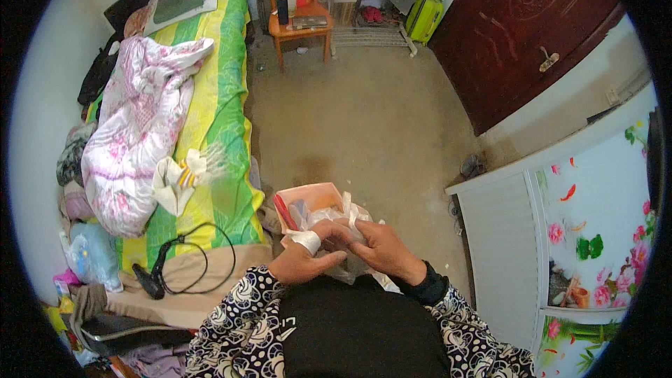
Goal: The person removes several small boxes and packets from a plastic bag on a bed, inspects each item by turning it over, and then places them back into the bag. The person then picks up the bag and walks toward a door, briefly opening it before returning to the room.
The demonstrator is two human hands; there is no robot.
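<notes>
Low in front of my body, my right hand (386, 248) grips a crumpled translucent white plastic bag (340, 273), its fingers bent inward. My left hand (302, 262) meets it from the other side, thumb stretched out; its fingers overlap the bag and the right fingers, so its hold is partly hidden. A white strip (307, 240), plastic or cloth, lies across the back of the left hand. Just beyond both hands stands a peach-coloured bin (315, 194), with part of the plastic inside. A red strip-like object (284, 212) leans along its left inner wall.
On the left is a bed (220, 115) bearing a floral quilt (136, 115) and a black hair dryer (152, 278) with a coiled cord. A light cabinet (499, 252) stands right. Farther off are a wooden chair (300, 23), a green suitcase (424, 18) and a brown door (504, 37).
</notes>
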